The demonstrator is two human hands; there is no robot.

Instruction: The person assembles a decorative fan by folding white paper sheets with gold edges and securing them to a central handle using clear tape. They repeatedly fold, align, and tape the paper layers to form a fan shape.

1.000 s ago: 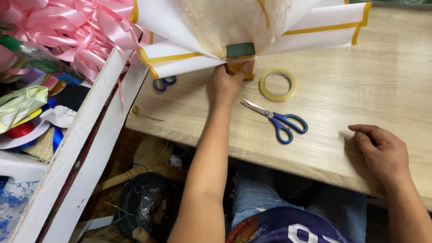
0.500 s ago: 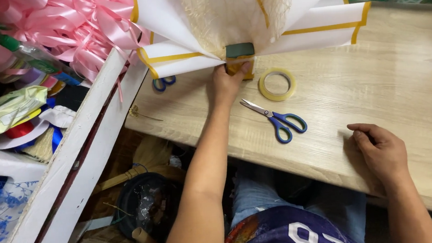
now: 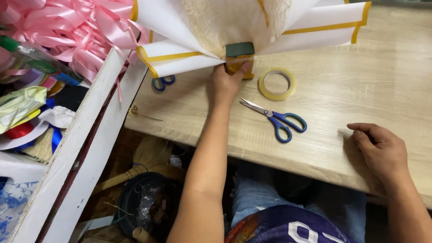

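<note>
We see both arms bare to above the elbow, no sleeves, watch or rings showing. Our left hand (image 3: 225,84) and right hand (image 3: 382,148) are ungloved. We wear a purple shirt (image 3: 293,234) with white and orange print, and blue jeans (image 3: 256,196).

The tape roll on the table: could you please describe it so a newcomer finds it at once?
On the pale wooden table, look just right of the left hand gripping the wrapping's base. The tape roll lies flat there, above the blue-handled scissors: the only yellowish ring.
</note>
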